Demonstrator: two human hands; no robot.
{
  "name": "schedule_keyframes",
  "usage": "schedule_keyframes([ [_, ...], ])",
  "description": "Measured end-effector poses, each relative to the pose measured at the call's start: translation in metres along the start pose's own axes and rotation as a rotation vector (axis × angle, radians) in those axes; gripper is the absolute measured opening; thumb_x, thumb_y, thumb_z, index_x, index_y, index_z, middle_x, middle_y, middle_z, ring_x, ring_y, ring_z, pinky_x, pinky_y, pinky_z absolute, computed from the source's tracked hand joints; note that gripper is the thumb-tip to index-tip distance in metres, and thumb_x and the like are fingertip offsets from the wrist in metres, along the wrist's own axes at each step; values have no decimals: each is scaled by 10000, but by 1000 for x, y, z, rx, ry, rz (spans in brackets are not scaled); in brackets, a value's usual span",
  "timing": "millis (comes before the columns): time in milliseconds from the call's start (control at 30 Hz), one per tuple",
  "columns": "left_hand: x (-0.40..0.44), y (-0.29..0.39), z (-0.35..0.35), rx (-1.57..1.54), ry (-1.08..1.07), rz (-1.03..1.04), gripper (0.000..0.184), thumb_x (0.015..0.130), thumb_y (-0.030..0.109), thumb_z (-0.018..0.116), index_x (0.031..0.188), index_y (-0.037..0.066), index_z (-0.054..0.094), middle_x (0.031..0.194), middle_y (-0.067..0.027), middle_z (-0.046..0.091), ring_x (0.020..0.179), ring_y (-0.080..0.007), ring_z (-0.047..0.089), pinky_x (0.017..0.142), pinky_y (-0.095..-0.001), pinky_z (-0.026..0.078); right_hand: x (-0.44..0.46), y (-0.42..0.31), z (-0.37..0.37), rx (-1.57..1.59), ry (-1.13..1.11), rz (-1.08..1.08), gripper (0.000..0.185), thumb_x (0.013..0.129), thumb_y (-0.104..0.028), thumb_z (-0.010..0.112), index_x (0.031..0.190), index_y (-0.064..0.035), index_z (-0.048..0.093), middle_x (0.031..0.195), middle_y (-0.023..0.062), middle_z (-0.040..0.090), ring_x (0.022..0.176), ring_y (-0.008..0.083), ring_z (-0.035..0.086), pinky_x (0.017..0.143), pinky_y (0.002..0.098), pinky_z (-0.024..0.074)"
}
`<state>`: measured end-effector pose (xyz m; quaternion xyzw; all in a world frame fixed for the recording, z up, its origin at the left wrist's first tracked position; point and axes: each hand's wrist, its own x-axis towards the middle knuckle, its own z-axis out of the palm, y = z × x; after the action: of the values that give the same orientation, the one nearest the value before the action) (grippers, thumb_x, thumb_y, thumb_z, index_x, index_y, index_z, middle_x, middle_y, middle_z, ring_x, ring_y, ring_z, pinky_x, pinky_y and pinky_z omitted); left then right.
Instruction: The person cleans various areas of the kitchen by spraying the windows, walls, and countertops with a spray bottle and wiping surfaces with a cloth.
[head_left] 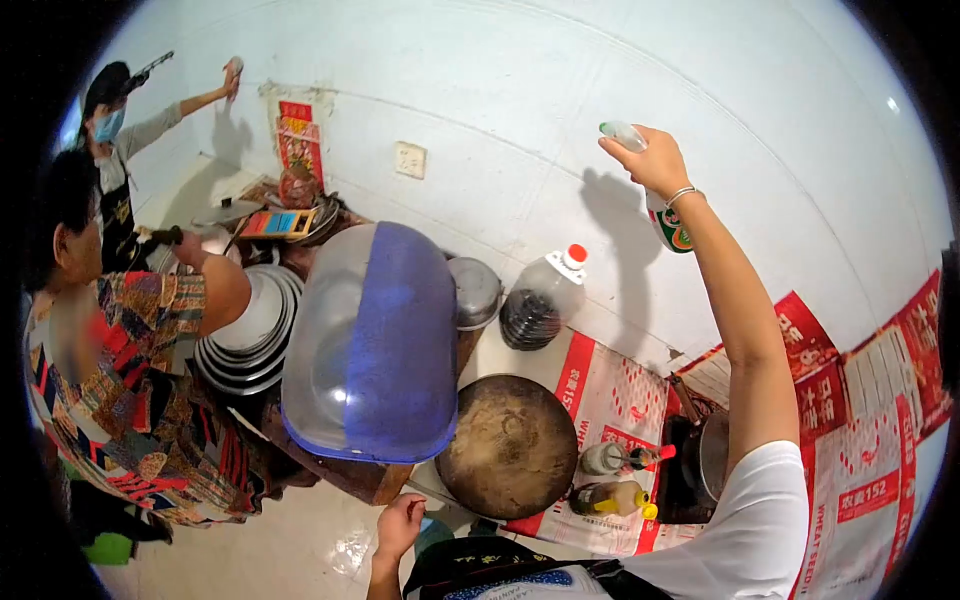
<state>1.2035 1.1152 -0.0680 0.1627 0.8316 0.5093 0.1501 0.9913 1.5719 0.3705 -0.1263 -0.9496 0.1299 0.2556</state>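
My right hand (pixel 655 162) is raised in front of the white wall, its fingers wrapped round the top of a spray bottle (pixel 672 228). The bottle has a pale nozzle head with a green tip, and a green and white label shows below my wrist. My left hand (pixel 401 524) hangs low near my body, beside the wooden table's corner, fingers curled; whether anything is in it is too small to make out. Between my hands lie a round brown board or lid (pixel 508 446) and a large jug (pixel 543 300) with a red cap and dark contents.
A blue and clear plastic cover (pixel 375 345) stands left of centre, beside stacked metal bowls (pixel 250 330). Two people are at the left, one in a patterned top (pixel 150 400), one masked with an arm against the wall. Bottles (pixel 607 499) and a black stove (pixel 683 470) are at the right.
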Motion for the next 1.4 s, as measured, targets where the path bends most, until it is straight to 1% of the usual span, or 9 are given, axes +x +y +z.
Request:
schedule_keyframes([
  [67, -3, -13, -5, 3, 9, -37, 122, 883, 148, 594, 965, 86, 661, 865, -99, 677, 735, -254, 659, 641, -352, 500, 13, -4, 24, -230, 6, -128, 526, 796, -564, 612, 880, -50, 683, 751, 146, 673, 736, 306, 638, 676, 393, 499],
  [467, -5, -60, -26, 6, 54, -264, 155, 867, 186, 609, 970, 85, 666, 912, -113, 669, 721, -269, 640, 643, -366, 505, 65, -20, 183, -230, -175, -194, 602, 771, -581, 613, 873, 8, 682, 871, 228, 670, 864, 375, 640, 766, 432, 505],
  [667, -5, -69, -49, 46, 148, -243, 138, 866, 186, 607, 939, 90, 673, 875, -110, 674, 706, -277, 641, 634, -372, 508, 65, -56, 206, -492, -342, -157, 566, 758, -532, 637, 887, 17, 684, 902, 230, 673, 882, 380, 641, 791, 442, 506],
  [900, 2, -73, -66, 80, 126, -287, 129, 867, 185, 608, 947, 104, 669, 850, -112, 673, 700, -281, 644, 618, -380, 508, 68, -55, 224, -507, -274, -264, 541, 774, -518, 630, 863, 12, 684, 892, 230, 674, 873, 374, 643, 773, 454, 507],
  [1000, 2, -73, -73, 106, 122, -249, 123, 874, 191, 605, 947, 105, 654, 828, -106, 667, 705, -284, 644, 618, -391, 505, 70, -51, 224, -464, -219, -268, 541, 781, -519, 627, 852, 15, 680, 787, 214, 674, 754, 359, 660, 739, 444, 517],
  [1067, 1, -74, -76, 101, 127, -245, 128, 874, 192, 606, 951, 100, 653, 828, -111, 665, 713, -290, 642, 625, -391, 505, 64, -60, 210, -192, -273, -95, 539, 788, -499, 635, 856, 35, 662, 671, 200, 650, 590, 333, 645, 688, 428, 523],
  [1133, -1, -69, -82, 126, 110, -254, 138, 874, 190, 606, 959, 92, 651, 827, -118, 661, 720, -298, 639, 631, -393, 504, 78, -31, 214, -142, -194, -77, 545, 794, -496, 641, 857, 45, 647, 590, 157, 623, 494, 273, 626, 613, 399, 522],
  [1200, -5, -70, -84, 159, 77, -253, 187, 877, 198, 610, 1015, 82, 662, 922, -124, 686, 756, -279, 657, 679, -363, 520, 72, -33, 189, 28, -245, 45, 547, 789, -494, 663, 868, 47, 643, 617, 133, 627, 494, 211, 621, 542, 354, 504],
  [1400, -33, -61, -77, 198, 164, -227, 169, 870, 194, 582, 979, 80, 643, 912, -127, 656, 832, -334, 630, 721, -407, 506, 27, -32, 110, 537, -113, 113, 522, 801, -440, 693, 1056, 15, 654, 814, 93, 625, 498, 113, 500, 468, 250, 428],
])
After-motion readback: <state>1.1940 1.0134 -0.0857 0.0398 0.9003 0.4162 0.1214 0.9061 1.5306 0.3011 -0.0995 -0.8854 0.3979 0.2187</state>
